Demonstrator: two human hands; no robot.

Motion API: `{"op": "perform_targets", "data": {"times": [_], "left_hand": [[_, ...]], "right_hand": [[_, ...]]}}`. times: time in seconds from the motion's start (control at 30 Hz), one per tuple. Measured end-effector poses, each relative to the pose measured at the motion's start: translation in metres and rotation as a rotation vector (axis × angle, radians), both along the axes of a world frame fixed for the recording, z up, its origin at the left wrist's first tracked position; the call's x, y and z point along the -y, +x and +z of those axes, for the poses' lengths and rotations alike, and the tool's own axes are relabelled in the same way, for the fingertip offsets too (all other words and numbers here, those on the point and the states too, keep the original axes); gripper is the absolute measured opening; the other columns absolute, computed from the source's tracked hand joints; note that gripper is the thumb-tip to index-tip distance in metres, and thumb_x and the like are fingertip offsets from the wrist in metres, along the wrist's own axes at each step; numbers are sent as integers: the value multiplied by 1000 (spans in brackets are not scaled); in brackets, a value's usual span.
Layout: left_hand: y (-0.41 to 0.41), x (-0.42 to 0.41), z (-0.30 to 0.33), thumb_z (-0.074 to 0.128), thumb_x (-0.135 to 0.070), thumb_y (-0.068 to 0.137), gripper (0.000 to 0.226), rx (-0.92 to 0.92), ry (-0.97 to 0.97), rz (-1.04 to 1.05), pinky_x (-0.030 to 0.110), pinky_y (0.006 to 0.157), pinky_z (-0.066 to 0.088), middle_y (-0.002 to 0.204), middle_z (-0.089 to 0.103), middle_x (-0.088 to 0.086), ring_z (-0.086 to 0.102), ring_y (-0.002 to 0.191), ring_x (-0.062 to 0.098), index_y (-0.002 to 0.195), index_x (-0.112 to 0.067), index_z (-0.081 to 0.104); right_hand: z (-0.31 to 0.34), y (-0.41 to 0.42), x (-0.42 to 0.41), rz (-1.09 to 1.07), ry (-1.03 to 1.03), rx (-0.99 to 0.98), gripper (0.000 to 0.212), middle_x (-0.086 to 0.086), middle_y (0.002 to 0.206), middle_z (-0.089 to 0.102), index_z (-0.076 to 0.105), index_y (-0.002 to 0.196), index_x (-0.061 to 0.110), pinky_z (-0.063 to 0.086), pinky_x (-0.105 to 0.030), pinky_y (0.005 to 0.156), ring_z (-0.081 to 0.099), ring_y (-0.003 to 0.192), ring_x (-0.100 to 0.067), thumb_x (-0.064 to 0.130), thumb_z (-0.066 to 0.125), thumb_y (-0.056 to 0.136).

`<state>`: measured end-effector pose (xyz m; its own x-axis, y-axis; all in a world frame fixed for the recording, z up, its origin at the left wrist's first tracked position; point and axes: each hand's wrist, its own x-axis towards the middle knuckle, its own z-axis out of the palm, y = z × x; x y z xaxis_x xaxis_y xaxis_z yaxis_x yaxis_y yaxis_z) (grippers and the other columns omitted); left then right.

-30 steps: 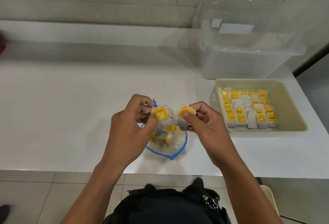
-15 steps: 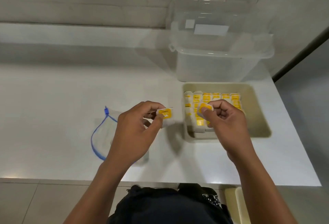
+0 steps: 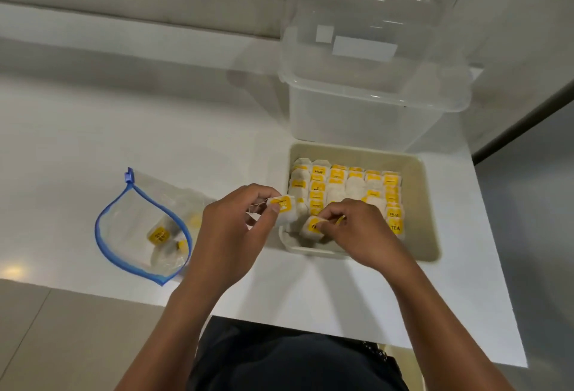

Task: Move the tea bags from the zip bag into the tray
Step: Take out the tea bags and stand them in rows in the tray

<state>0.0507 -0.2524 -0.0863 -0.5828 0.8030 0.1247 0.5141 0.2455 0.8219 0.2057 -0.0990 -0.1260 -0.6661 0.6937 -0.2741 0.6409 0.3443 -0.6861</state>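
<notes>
The left hand (image 3: pixel 231 229) pinches one tea bag (image 3: pixel 284 210) at the tray's (image 3: pixel 430 204) left rim; the right hand (image 3: pixel 357 229) pinches another (image 3: pixel 312 229) over the tray's near-left corner. Released carelessly, either could catch the rim and drop onto the bench (image 3: pixel 155 129). A few remain in the zip bag (image 3: pixel 143 229) near the bench's front edge.

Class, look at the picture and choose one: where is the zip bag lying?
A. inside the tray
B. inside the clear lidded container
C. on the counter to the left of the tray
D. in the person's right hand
C: the zip bag lies open on the white counter, well left of the tray, with neither hand touching it.
</notes>
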Motion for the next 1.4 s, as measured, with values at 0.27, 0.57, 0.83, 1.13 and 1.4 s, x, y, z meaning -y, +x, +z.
{"op": "perform_targets", "data": {"times": [0.27, 0.57, 0.83, 1.13, 1.4], "left_hand": [[-4, -3, -6, 67, -26, 94, 9, -3, -51, 127, 3, 65, 44, 84, 66, -28, 61, 85, -9, 94, -35, 67], [-10, -13, -11, 68, -22, 93, 8, 65, -47, 157, 10, 65, 47, 92, 68, -27, 64, 84, 0, 96, -28, 72], [-9, -14, -15, 69, -20, 93, 10, 57, -41, 127, 10, 64, 46, 91, 67, -26, 64, 86, 1, 96, -29, 72], [-7, -25, -17, 75, -33, 87, 6, 51, -83, 49, 11, 58, 38, 79, 69, -20, 56, 65, 11, 90, -37, 71], [9, -51, -19, 80, -33, 83, 18, 73, -155, -157, 15, 62, 40, 78, 68, -24, 54, 60, 7, 96, -32, 68]], "right_hand": [[-16, -30, -6, 181, -80, 140, 4, 8, 76, 73, 80, 83, 25, 44, -11, 61, 63, 74, -4, 27, 77, 83], [-33, -47, -12, 124, 107, 272, 15, 6, 83, 69, 64, 75, 27, 54, -33, 71, 65, 83, -19, 37, 72, 83], [-32, -49, -9, 102, 207, 261, 12, 1, 88, 68, 67, 85, 25, 49, -30, 68, 65, 86, -25, 37, 66, 85], [9, -17, -21, -43, -13, -113, 6, 14, 86, 71, 69, 94, 32, 50, -22, 67, 63, 74, -4, 26, 67, 92], [28, 8, -25, 61, -59, -227, 10, 15, 77, 67, 72, 83, 28, 43, -18, 59, 60, 61, -17, 20, 75, 87]]}}
